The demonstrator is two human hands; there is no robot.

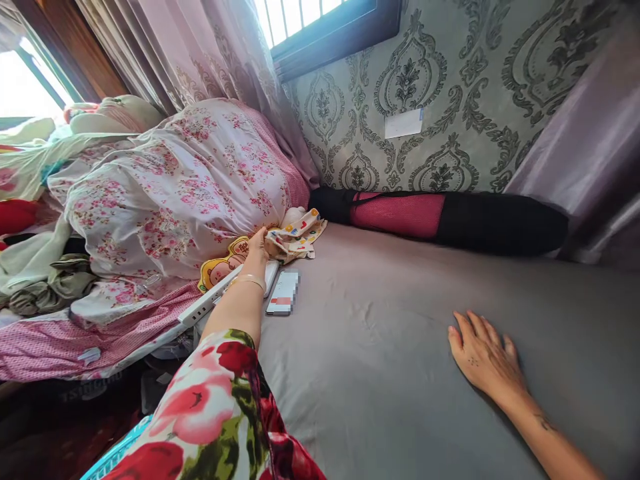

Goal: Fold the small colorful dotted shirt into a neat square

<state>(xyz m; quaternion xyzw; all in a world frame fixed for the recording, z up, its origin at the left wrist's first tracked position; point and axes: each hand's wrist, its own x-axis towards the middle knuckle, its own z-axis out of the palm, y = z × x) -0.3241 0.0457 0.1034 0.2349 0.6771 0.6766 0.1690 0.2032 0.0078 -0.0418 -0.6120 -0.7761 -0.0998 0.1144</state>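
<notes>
My left hand (259,243) reaches forward to the far left side of the bed, a bangle on its wrist. Its fingers close on the edge of a cream cloth (297,235) printed with small colourful shapes, though they are partly hidden. Just below lies a phone (283,292) with a lit screen, flat on the grey sheet (370,373). A white power strip (203,303) and a yellow cartoon cushion (223,267) are beside my left forearm. Palm down, my right hand (487,357) rests on the sheet with its fingers spread, holding nothing.
A long black and pink mesh bag (400,217) lies along the wallpapered wall. Floral bedding (185,187) is heaped at left, with clothes (55,283) and soft toys. Curtains hang at both sides. A blue basket edge (117,450) shows at lower left.
</notes>
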